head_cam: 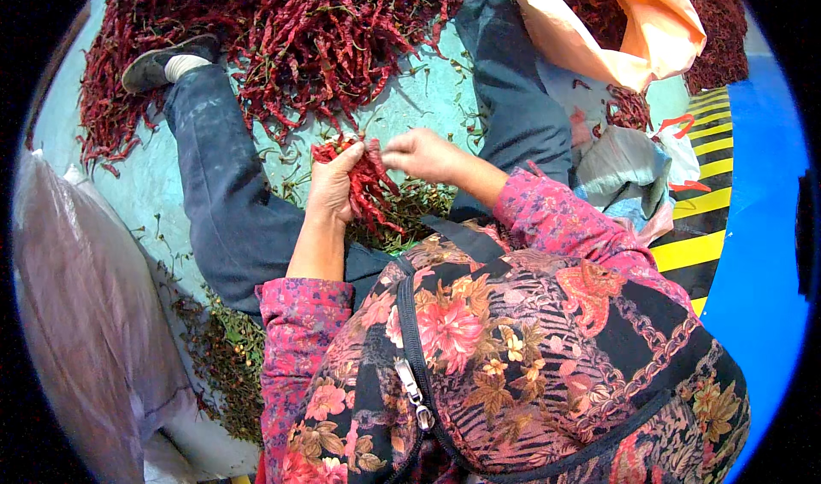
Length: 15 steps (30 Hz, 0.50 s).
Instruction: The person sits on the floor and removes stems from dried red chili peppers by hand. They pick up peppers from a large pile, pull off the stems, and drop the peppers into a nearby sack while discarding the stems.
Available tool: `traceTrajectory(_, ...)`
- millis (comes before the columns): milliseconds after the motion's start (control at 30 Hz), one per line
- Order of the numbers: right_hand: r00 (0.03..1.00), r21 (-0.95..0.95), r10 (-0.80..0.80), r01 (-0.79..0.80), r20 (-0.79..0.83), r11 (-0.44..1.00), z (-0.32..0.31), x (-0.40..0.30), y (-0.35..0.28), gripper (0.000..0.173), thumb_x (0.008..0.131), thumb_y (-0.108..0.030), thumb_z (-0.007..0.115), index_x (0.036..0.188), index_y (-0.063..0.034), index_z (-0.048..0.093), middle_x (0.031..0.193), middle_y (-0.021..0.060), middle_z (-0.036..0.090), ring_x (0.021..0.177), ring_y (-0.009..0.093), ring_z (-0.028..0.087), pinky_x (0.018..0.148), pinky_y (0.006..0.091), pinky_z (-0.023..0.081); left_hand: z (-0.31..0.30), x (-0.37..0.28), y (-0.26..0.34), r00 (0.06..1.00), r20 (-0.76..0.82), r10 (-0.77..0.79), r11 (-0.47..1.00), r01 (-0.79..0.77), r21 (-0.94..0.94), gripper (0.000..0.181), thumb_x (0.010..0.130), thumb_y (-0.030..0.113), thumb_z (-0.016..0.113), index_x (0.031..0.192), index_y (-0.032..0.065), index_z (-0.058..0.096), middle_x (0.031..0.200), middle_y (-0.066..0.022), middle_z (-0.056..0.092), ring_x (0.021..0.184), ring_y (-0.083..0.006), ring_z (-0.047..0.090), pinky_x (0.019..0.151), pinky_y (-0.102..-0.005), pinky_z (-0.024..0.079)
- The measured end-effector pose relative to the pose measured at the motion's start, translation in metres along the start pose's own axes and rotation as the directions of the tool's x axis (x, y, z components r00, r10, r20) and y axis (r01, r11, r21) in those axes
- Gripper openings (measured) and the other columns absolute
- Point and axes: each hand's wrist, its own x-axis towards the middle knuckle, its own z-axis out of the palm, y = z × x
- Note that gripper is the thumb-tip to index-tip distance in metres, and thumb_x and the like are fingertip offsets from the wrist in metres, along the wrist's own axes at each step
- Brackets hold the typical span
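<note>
My left hand (pixel 330 186) is closed around a bunch of dried red chillies (pixel 372 195), with the thumb on top near the stem end. The chillies hang out to the right of the fist, between my legs. My right hand (pixel 420 155) is just right of the bunch, fingers bent towards the stems and blurred by motion. Whether it pinches a stem cannot be made out. Beneath the bunch, a heap of loose green-brown stems (pixel 423 205) covers the floor. Beyond my hands spreads a large pile of dried red chillies (pixel 327 41).
An open orange woven sack (pixel 673 32) stands at upper right, chillies visible within its mouth. A crumpled grey sack (pixel 622 170) lies below it, beside yellow-black floor striping (pixel 696 247). A filled pale sack (pixel 83 291) flanks my left. Stem scraps (pixel 224 356) lie beside my left thigh.
</note>
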Motion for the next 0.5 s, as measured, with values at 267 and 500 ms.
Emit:
traceTrajectory(267, 0.966, 0.552, 0.177, -0.046, -0.186, 0.832, 0.000, 0.021, -0.022, 0.014, 0.077, -0.014, 0.054, 0.079, -0.0006, 0.057, 0.064, -0.0007, 0.055, 0.051, 0.004, 0.045, 0.046, 0.0188, 0.037, 0.004, -0.003, -0.001, 0.985, 0.142, -0.097, 0.973, 0.124, -0.194, 0.012, 0.079, 0.012, 0.051, 0.085, 0.0019, 0.052, 0.070, -0.0068, 0.055, 0.061, -0.0164, 0.054, 0.057, -0.0290, 0.048)
traceTrajectory(500, 0.854, -0.260, -0.411, 0.338, -0.318, 0.905, -0.001, 0.022, -0.020, 0.015, 0.076, -0.015, 0.054, 0.075, -0.0002, 0.057, 0.059, 0.0038, 0.056, 0.053, 0.010, 0.051, 0.051, 0.0258, 0.042, 0.004, -0.005, 0.001, 0.997, 0.078, 0.012, 0.994, -0.020, 0.104, 0.013, 0.074, 0.012, 0.058, 0.082, 0.0038, 0.053, 0.066, -0.0027, 0.053, 0.055, -0.0129, 0.051, 0.051, -0.0236, 0.043)
